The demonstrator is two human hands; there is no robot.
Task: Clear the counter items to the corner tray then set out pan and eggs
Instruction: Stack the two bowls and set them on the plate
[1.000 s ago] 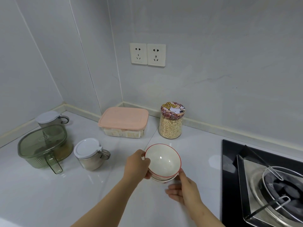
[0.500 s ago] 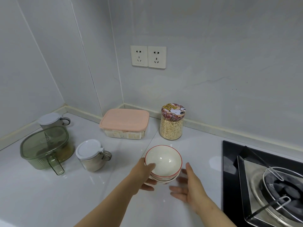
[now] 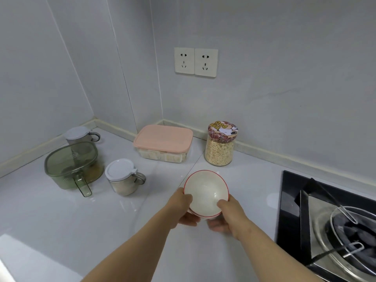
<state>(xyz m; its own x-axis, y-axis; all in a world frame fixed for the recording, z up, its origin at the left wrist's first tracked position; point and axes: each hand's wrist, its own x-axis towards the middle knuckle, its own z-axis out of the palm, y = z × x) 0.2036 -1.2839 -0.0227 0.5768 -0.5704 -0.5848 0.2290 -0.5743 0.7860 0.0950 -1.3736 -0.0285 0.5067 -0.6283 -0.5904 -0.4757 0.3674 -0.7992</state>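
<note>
Two stacked red-rimmed bowls (image 3: 205,192) sit mid-counter (image 3: 61,231), in front of the oat jar (image 3: 220,147). The left hand (image 3: 182,209) and right hand (image 3: 231,215) grip them from either side, fingers (image 3: 190,219) clamped under the stack and thumbs on the rim. The stove (image 3: 335,224) is off right.
</note>
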